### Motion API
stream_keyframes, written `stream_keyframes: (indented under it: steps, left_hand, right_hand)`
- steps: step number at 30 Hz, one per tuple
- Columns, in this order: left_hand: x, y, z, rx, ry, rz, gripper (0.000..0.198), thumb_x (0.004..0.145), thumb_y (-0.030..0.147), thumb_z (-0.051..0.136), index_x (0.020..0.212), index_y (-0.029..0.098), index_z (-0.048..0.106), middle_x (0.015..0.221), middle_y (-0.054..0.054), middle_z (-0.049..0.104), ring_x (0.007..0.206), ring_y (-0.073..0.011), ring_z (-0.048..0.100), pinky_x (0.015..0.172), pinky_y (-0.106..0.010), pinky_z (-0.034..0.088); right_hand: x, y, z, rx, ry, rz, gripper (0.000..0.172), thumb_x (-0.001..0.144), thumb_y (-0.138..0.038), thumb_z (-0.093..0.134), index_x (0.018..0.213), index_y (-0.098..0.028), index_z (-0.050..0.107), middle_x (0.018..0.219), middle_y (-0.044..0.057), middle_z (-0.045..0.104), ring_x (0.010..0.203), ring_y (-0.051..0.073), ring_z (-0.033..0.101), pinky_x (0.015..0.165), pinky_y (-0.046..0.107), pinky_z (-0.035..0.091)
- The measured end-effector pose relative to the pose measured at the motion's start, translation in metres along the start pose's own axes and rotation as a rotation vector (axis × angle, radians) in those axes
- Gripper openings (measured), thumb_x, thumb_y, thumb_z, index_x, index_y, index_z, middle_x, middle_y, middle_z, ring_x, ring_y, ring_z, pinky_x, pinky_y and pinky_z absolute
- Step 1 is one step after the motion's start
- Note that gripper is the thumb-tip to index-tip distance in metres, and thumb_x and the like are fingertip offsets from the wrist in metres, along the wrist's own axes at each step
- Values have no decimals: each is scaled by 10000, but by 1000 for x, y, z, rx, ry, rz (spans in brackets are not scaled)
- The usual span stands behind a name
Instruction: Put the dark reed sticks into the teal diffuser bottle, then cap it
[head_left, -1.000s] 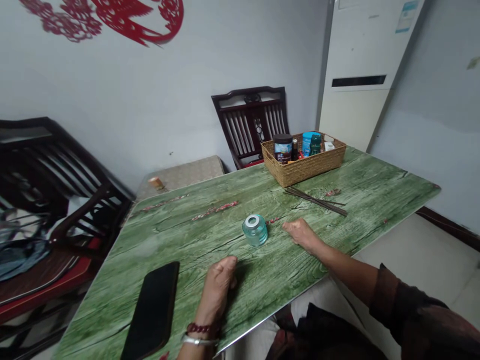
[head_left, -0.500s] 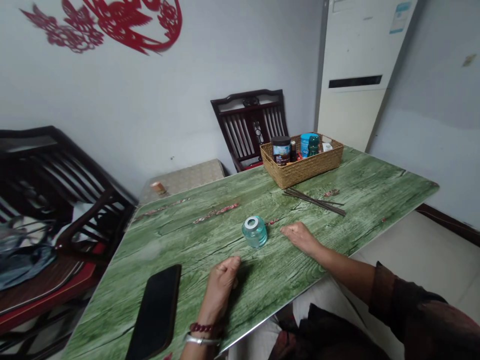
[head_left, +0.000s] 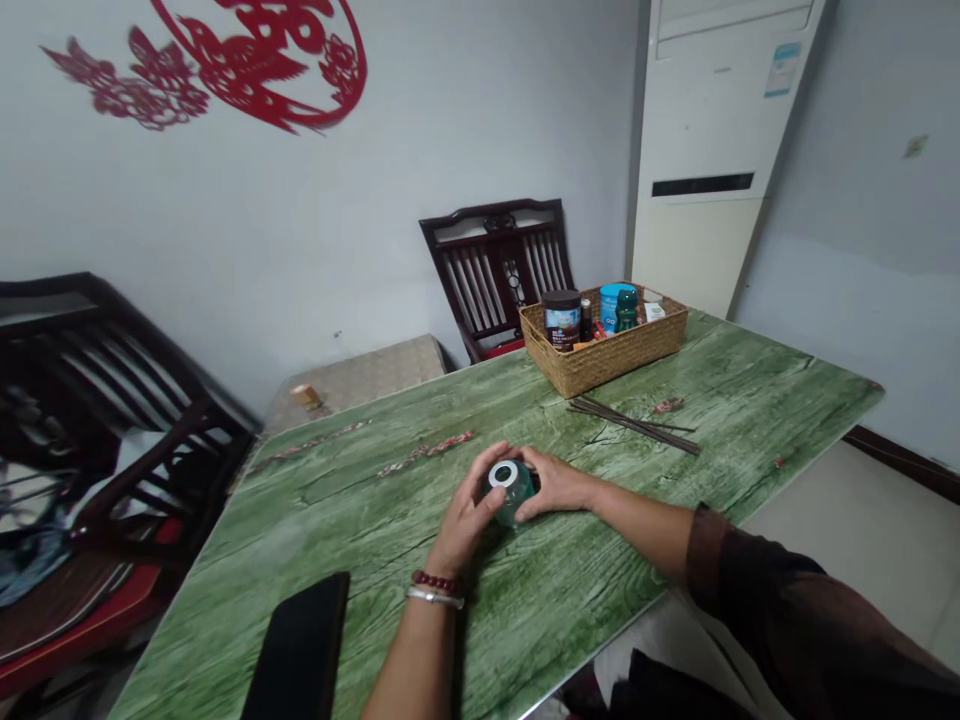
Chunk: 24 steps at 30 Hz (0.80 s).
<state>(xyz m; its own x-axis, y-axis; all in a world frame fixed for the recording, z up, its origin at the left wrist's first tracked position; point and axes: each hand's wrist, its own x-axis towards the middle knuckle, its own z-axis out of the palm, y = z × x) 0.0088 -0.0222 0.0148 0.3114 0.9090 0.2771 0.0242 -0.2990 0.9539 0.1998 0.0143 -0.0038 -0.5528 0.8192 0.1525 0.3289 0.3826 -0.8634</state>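
A small round bottle of clear teal glass [head_left: 512,508], with a silver ring around its open mouth, stands upright on the green table [head_left: 352,520]. My left hand [head_left: 466,510] curves around its left side, thumb near the silver ring. From the right, my right hand [head_left: 553,482] wraps the other side, thumb at the front. Both hands are closed on the bottle, and their far fingertips are partly hidden behind it. A bundle of thin dark reed sticks [head_left: 637,424] lies on the table beyond my right hand.
A woven basket [head_left: 607,365] holding jars and bottles stands at the table's back. A black phone [head_left: 298,650] lies at the near left. Dark wooden chairs [head_left: 499,270] stand behind and at left. A white floor-standing air conditioner [head_left: 694,230] is at the back right.
Both hands have moved inward from either side of the glass bottle and closed around it. The sticks, basket and phone remain where they were on the table; the view has shifted slightly.
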Motion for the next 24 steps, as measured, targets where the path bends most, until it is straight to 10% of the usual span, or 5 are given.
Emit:
stream_keyframes:
  steps: [17, 24]
  left_hand:
    - [0, -7, -5, 120, 66, -84, 595, 808, 421, 743, 1339, 220, 564, 1261, -110, 659, 1181, -278, 602, 1054, -421, 423]
    - [1, -13, -7, 2, 180, 50, 807, 745, 711, 660, 1391, 257, 498, 1308, -111, 553, 1216, -294, 543, 1027, -420, 424]
  right_hand:
    - [0, 13, 6, -163, 58, -44, 754, 638, -473, 841, 1268, -217, 513, 1085, 54, 685, 995, 250, 660, 830, 333, 481]
    - [1, 16, 8, -137, 56, -56, 777, 622, -474, 854, 1275, -242, 503, 1076, 35, 680, 983, 241, 656, 810, 312, 469]
